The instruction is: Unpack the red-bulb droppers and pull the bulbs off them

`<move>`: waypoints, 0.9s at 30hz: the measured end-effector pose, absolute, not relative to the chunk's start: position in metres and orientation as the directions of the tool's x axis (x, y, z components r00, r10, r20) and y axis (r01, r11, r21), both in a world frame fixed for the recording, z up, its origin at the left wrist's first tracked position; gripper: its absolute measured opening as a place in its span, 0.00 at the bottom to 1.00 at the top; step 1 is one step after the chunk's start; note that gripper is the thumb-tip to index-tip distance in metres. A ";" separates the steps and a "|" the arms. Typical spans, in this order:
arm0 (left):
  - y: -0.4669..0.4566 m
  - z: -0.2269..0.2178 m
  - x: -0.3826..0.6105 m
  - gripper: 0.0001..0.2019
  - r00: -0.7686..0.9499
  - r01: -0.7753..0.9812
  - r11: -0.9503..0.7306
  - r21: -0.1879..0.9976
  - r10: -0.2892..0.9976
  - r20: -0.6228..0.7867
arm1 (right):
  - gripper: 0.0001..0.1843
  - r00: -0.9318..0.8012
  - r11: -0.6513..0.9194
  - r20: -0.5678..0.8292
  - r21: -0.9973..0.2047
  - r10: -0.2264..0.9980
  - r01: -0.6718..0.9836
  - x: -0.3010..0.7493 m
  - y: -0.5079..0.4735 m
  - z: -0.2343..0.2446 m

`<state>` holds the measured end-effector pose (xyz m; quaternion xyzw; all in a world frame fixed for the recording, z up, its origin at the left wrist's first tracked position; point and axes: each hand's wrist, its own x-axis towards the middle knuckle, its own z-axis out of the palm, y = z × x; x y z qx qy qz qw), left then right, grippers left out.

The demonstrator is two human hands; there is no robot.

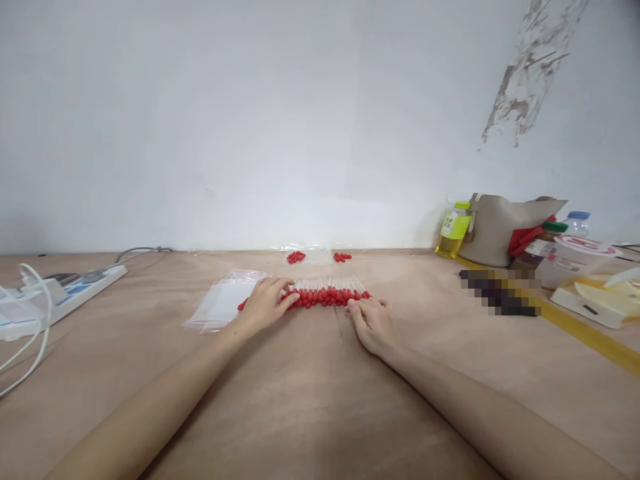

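A row of thin white sticks with red tips (325,297) lies on the table in front of me, the red ends towards me and the pale shafts pointing to the wall. My left hand (265,303) rests over the left end of the row, thumb and fingers apart, touching the red tips. At the right end, my right hand (373,321) has its thumb by the red tips and its other fingers loosely bent beside the last sticks. Neither hand visibly grips a stick. Partly beneath my left hand and forearm is a stack of clear plastic bags (217,303).
Small red pieces (296,257) lie on clear plastic by the wall, with more red pieces (343,257) beside them. A white power strip (75,293) with cables is at left. On the right stand a yellow bottle (453,231), a grey bag (497,230) and a tissue pack (595,300).
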<state>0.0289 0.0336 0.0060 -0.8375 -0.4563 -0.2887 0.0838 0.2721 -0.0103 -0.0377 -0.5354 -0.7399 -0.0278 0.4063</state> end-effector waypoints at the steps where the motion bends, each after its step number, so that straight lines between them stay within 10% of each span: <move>1: 0.035 0.003 0.028 0.14 0.430 0.809 -0.579 0.101 0.699 0.571 | 0.24 -0.100 0.430 0.628 -0.398 0.771 0.810 0.272 -0.011 -0.037; 14: 0.037 -0.001 0.022 0.10 0.465 0.815 -0.560 -0.151 0.474 0.748 | 0.20 -0.086 0.431 0.624 -0.427 0.777 0.795 0.271 -0.013 -0.035; 17: 0.029 0.010 0.025 0.09 0.360 0.800 -0.594 -0.085 0.361 0.860 | 0.15 -0.029 0.463 0.713 -0.424 0.701 0.779 0.272 -0.010 -0.038; 21: 0.012 0.007 0.039 0.10 0.298 0.623 -0.770 0.140 0.399 0.867 | 0.34 0.038 0.488 0.851 -0.337 0.524 0.805 0.275 -0.009 -0.039; 27: -0.005 -0.027 0.050 0.11 0.477 0.421 -0.838 0.347 0.530 0.701 | 0.26 -0.335 0.595 0.840 0.018 0.426 0.803 0.282 -0.013 -0.036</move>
